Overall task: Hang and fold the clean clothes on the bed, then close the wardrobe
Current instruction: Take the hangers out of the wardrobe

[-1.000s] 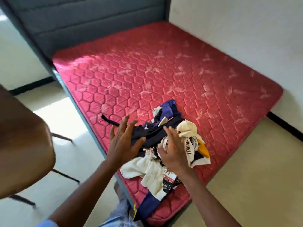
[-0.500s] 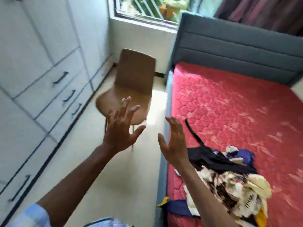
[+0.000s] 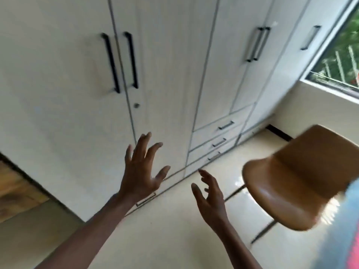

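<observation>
A white wardrobe (image 3: 165,65) fills the view ahead, all its doors shut. The nearest pair of doors has two long black handles (image 3: 120,61) and a small round lock. My left hand (image 3: 142,171) is raised in front of these doors with fingers spread, holding nothing and not touching them. My right hand (image 3: 210,197) hangs lower and to the right, fingers loosely extended, empty. The clothes are out of view; only a blurred red and blue edge of the bed (image 3: 347,230) shows at the far right.
A tan chair (image 3: 295,177) on thin metal legs stands on the pale floor to the right. Three drawers (image 3: 219,140) sit low in the wardrobe's middle. A window (image 3: 342,55) is at the upper right, a wooden surface (image 3: 15,191) at the left edge.
My view has swung left from the clothes on the bed, past the chair, to face the wardrobe. Both hands stay raised and empty.
</observation>
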The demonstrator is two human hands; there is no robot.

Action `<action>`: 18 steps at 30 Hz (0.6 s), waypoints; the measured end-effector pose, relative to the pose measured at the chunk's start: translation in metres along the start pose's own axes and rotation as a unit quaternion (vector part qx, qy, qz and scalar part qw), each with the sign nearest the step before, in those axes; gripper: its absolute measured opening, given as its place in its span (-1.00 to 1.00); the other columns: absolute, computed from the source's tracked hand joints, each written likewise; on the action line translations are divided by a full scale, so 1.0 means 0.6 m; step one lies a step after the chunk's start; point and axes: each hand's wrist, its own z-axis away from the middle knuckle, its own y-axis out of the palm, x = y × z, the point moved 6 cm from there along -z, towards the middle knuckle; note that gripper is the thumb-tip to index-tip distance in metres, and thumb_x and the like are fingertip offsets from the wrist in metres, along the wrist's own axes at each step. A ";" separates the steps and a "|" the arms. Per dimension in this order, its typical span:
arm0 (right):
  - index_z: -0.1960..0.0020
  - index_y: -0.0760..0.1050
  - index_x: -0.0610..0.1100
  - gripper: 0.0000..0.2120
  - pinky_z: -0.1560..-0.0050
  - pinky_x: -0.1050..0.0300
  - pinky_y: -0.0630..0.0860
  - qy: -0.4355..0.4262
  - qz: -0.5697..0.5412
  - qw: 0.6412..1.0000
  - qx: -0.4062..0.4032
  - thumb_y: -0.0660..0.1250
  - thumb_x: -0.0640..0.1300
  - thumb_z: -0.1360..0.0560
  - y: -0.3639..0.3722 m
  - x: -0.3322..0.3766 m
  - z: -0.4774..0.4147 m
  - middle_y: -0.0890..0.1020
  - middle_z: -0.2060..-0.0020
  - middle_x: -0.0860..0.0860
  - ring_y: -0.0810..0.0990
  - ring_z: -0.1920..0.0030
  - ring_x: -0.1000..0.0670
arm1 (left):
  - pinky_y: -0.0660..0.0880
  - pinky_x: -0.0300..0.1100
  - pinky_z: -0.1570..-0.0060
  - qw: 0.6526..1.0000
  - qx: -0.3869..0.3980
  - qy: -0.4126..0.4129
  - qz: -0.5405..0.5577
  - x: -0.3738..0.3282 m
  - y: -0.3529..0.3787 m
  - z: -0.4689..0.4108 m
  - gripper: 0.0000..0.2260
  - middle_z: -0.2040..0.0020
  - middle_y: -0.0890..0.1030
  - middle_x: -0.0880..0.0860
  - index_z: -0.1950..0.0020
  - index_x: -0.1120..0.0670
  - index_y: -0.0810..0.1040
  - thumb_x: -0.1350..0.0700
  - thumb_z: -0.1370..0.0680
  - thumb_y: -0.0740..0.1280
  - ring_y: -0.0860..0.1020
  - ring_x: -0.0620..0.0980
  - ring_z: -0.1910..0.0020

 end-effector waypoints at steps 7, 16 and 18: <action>-0.53 0.33 0.07 -0.47 -0.29 0.03 0.53 -0.139 -0.034 0.984 0.104 0.34 0.15 -0.61 0.123 0.247 -0.271 0.50 -0.40 0.11 0.50 -0.35 0.15 | 0.02 0.34 -0.57 0.976 -0.142 0.025 -0.161 0.106 -0.151 -0.225 -0.34 -0.70 0.07 0.16 -0.59 0.09 0.33 -0.22 -0.59 0.33 0.01 0.14 -0.69; -0.52 0.33 -0.09 -0.55 -0.22 0.03 0.57 -0.250 -0.086 0.963 0.045 0.29 -0.06 -0.66 0.190 0.445 -0.513 0.55 -0.31 -0.04 0.60 -0.22 0.03 | -0.04 0.34 -0.59 0.907 -0.202 0.088 -0.360 0.167 -0.253 -0.472 -0.25 -0.68 0.08 0.24 -0.67 0.17 0.19 -0.24 -0.63 0.29 0.02 0.26 -0.67; -0.35 0.44 -0.05 -0.73 0.01 0.14 0.61 -0.283 -0.118 0.951 0.045 0.29 -0.08 -0.66 0.207 0.458 -0.539 0.66 -0.07 0.06 0.64 0.02 0.16 | -0.01 0.33 -0.59 0.886 -0.231 0.093 -0.391 0.185 -0.245 -0.479 -0.26 -0.67 0.13 0.24 -0.65 0.19 0.22 -0.22 -0.63 0.30 0.06 0.27 -0.66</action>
